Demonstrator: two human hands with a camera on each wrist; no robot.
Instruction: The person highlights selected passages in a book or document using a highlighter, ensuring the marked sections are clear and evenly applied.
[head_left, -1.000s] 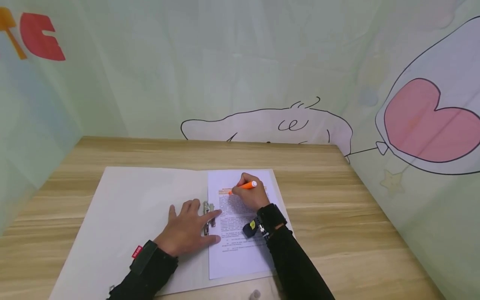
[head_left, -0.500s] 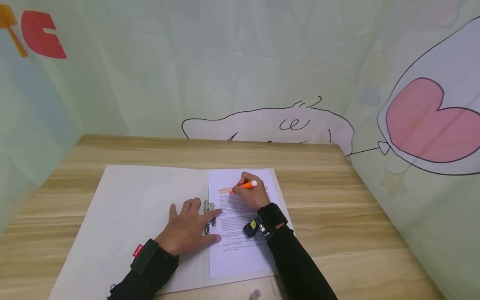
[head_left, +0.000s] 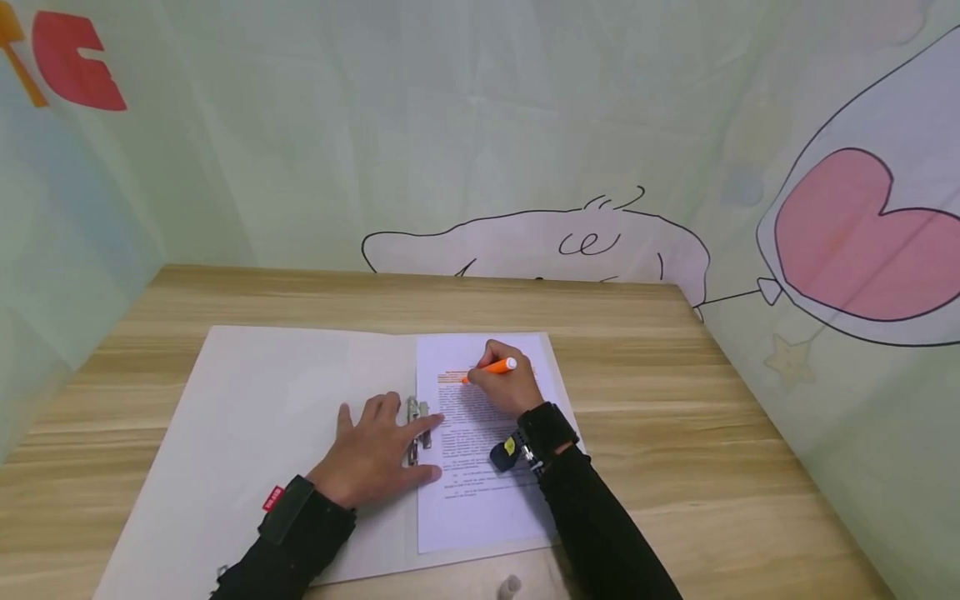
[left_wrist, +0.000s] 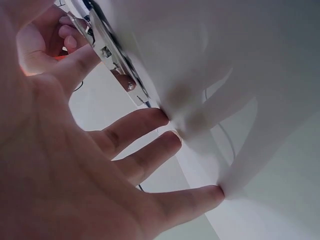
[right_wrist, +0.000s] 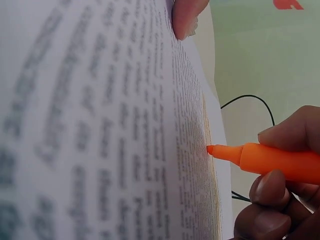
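Observation:
An orange highlighter (right_wrist: 280,161) is pinched in my right hand (head_left: 510,385), its tip on a printed sheet (head_left: 480,521). Orange marking covers the top lines of text, left of the tip in the head view. The sheet lies on the right side of an opened white folder (head_left: 247,417). My left hand (head_left: 375,458) rests spread, thumb and index finger on the sheet's left edge, other fingertips (left_wrist: 212,194) on the folder. Between that thumb and index finger runs the folder's metal clip (head_left: 412,442), partly covered by the index finger.
The folder lies on a wood-grain table (head_left: 712,467). A small greyish cylindrical object (head_left: 510,587) is at the front edge, partly cut off. Behind the table stands a pale green wall (head_left: 465,108) with cartoon drawings.
My right hand has shifted slightly right along the text with the highlighter. The left hand stays in place on the folder, and the whole head view has tilted a little.

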